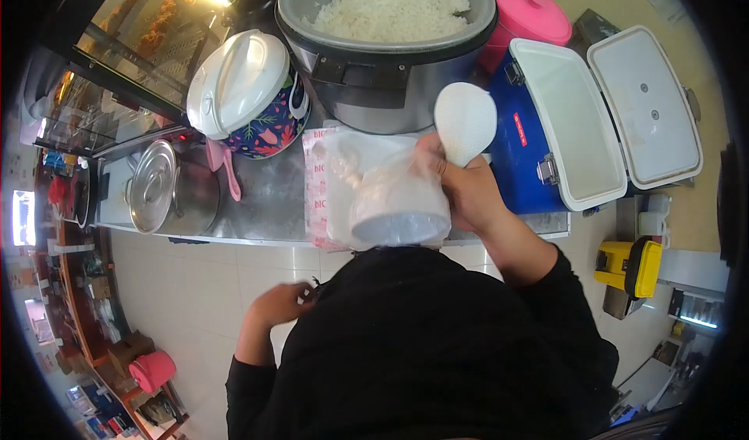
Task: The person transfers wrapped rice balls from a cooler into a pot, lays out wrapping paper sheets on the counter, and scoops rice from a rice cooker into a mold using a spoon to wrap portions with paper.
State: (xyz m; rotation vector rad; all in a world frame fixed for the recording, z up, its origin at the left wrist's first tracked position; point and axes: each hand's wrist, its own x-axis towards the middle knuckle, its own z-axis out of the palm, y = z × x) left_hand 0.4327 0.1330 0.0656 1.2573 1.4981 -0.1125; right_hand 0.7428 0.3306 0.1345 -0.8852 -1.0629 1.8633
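The step in hand looks like portioning rice. The right hand (472, 193), right of centre in the frame, is closed on the paddle (465, 118), whose broad white blade points toward the top of the frame, just below the cooker (437, 85). The same hand's fingers appear to meet the edge of the pale, see-through tub (399, 202) at the centre; how firmly they grip it is hard to tell. The tub is tilted, its round end toward the bottom of the frame, over the red-printed paper (315, 206) on the bench (265, 202).

The left hand (282, 303), lower left of centre, is off the bench beside the black top (437, 346). Its fingers are curled, but whether they close on anything cannot be told.

At the top centre, the cooker stands uncovered with white rice (390, 7) heaped inside. The paddle's blade is outside it.

As a judgement, the next move calls for steadying the tub over the paper, perhaps with the free-looking left hand, and keeping the paddle's blade clear of the cooker's side and the open cooler (519, 143) at right.
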